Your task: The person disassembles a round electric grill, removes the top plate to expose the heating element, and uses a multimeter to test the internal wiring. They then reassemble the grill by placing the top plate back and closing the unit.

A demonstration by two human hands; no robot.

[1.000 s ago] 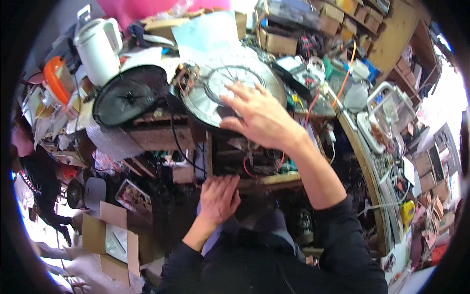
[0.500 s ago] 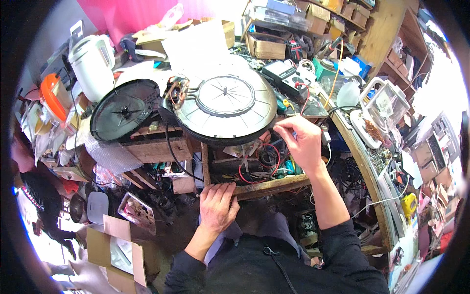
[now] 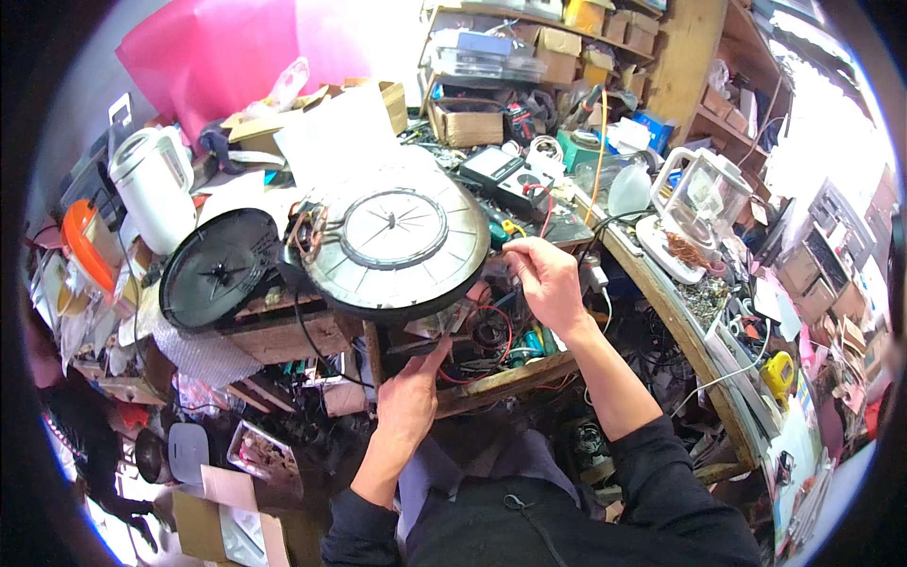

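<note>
Two bare hands are at the desk (image 3: 316, 338), either side of the drawer (image 3: 505, 386). The left hand (image 3: 406, 406) is half curled at the drawer's left front corner, forefinger stretched inward, perhaps to steady the drawer or feel among its contents; I see nothing in its hold. The right hand (image 3: 546, 282) has thumb and forefinger drawn together just beside the disc (image 3: 397, 246), maybe for a fine grip; whether anything small is pinched I cannot tell.

The disc lies at the desk's front edge, jutting over the pulled-out drawer, probably to keep it within reach. Counted: one disc, one black cover (image 3: 213, 279) just left of it, probably set aside there for room, one meter (image 3: 515, 180) behind the right hand, one white kettle (image 3: 151, 194), one clear jug (image 3: 704, 194).
</note>
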